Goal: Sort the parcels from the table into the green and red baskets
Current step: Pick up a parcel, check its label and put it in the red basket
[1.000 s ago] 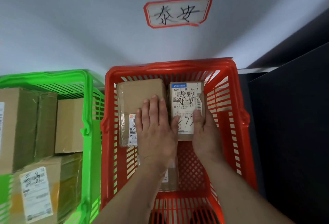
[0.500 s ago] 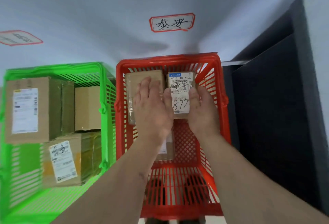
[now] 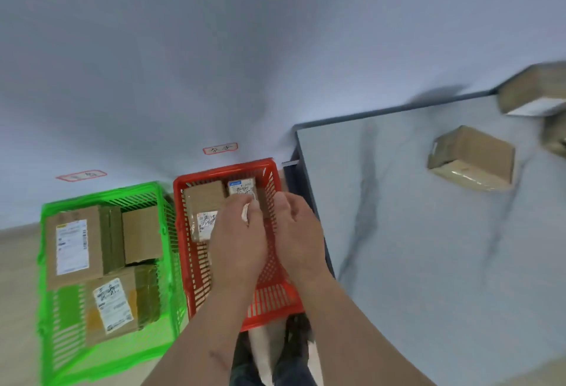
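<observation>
Left hand: over red basket, fingers loosely curled, holding nothing.
Right hand: beside it, likewise relaxed.
Counter: parcel near far edge.

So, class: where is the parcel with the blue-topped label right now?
In the head view, the labelled parcel lies in the red basket, at its far right corner, beside a plain brown parcel.

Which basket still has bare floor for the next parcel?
The red basket: its near half, under both hands, shows bare mesh; two parcels fill the far end. The green basket is crowded, free only along its near edge.
</observation>
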